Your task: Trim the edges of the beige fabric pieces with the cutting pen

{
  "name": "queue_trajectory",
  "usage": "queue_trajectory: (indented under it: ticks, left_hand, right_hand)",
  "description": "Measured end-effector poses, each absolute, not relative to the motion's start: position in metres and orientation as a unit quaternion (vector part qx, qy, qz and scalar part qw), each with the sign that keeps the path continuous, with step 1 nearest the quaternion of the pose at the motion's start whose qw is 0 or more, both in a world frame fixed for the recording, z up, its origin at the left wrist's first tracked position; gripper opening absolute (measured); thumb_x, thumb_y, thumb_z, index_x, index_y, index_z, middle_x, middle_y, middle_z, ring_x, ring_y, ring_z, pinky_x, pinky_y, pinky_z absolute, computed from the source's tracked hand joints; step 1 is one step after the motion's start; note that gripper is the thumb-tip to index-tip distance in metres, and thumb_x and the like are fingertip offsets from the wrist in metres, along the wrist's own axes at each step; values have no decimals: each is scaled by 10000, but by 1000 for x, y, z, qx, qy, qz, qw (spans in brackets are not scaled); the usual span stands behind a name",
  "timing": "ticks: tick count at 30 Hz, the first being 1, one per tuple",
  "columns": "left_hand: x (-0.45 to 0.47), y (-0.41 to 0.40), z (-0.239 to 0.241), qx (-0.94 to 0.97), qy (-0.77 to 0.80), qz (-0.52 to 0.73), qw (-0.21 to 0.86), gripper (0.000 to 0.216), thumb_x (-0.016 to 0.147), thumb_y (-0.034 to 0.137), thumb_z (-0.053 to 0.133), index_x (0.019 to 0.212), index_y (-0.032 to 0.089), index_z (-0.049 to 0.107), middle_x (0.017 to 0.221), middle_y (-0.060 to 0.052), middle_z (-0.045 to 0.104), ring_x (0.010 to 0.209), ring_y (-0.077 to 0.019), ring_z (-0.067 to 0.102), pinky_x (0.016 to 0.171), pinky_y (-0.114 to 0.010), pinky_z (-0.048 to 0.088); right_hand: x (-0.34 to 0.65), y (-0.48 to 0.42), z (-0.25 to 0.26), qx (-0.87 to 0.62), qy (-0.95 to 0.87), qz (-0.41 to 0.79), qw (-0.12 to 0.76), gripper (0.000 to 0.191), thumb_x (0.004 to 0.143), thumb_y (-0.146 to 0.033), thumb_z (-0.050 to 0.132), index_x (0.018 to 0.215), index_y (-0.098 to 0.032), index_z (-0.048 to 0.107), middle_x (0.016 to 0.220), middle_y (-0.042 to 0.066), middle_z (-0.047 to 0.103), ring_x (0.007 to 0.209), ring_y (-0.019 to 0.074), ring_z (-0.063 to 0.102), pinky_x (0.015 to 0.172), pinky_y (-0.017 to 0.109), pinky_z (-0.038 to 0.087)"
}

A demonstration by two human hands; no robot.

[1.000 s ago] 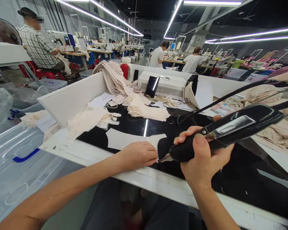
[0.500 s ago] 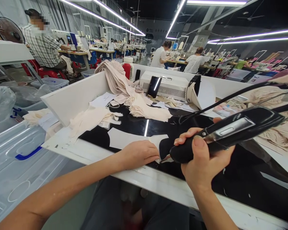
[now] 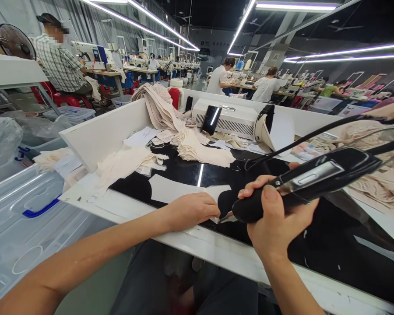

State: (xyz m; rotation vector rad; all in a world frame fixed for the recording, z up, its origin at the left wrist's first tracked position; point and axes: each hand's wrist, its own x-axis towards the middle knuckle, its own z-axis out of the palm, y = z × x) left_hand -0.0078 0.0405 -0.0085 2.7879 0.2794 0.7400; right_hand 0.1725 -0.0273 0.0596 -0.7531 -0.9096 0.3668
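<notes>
Where walls border fabric, tool in right grip

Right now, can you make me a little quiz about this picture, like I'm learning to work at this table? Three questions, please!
1. True or false: the right hand is gripping a black tool.

2. Pick one. The pale flat piece at the left hand lies on a shiny surface. What color is that surface?
A) red
B) black
C) green

3. Answer in a few words: what stands just behind the tilted phone?

Key:
1. True.
2. B.
3. A white box with slots.
</notes>
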Motion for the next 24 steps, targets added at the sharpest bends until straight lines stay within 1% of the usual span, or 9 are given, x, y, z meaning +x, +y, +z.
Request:
queue_trajectory:
  ticks: [4, 7, 9, 12, 17, 24]
  left_hand:
    - [-14, 42, -8, 964, 77, 234, 105, 174, 1174, 68, 683, 1217, 179, 811, 1227, -85, 883, 1128, -227, 815, 991, -309, 617]
    - [-21, 45, -7, 968, 57, 230, 86, 188, 1206, 117, 667, 1272, 180, 831, 1290, -90, 888, 1147, -226, 829, 973, -303, 629]
    - [-24, 46, -7, 968, 47, 233, 74, 204, 1232, 175, 657, 1315, 184, 843, 1330, -95, 887, 1155, -224, 838, 996, -303, 637]
    - [-26, 48, -9, 970, 37, 235, 57, 214, 1234, 214, 674, 1333, 185, 861, 1357, -101, 886, 1168, -221, 846, 1052, -306, 647]
    - [-25, 47, -12, 971, 38, 237, 21, 196, 1224, 247, 706, 1307, 199, 877, 1324, -102, 885, 1183, -218, 844, 1102, -305, 655]
    - [-24, 46, -9, 963, 14, 268, -33, 233, 1243, 216, 636, 1219, 156, 859, 1218, -109, 880, 1111, -218, 834, 1070, -315, 666]
  right_hand:
    - [172, -28, 60, -359, -426, 168, 813, 703, 866, -440, 1034, 1414, -304, 617, 853, -97, 765, 572, 163, 702, 599, 346, 630]
    - [171, -28, 60, -363, -421, 168, 814, 697, 851, -450, 1031, 1394, -309, 617, 850, -101, 763, 558, 165, 696, 577, 346, 627]
    - [171, -28, 61, -366, -419, 167, 814, 697, 838, -464, 1031, 1381, -313, 619, 853, -103, 763, 552, 165, 693, 570, 348, 626]
    - [171, -27, 61, -365, -416, 166, 816, 675, 821, -468, 1039, 1339, -315, 634, 840, -105, 764, 548, 161, 687, 580, 345, 630]
    - [172, -27, 60, -364, -415, 162, 818, 634, 821, -450, 1049, 1306, -322, 661, 829, -102, 764, 551, 153, 684, 584, 333, 632]
    - [174, -27, 58, -364, -425, 155, 815, 610, 854, -446, 1039, 1328, -332, 672, 848, -102, 761, 577, 140, 693, 610, 324, 638]
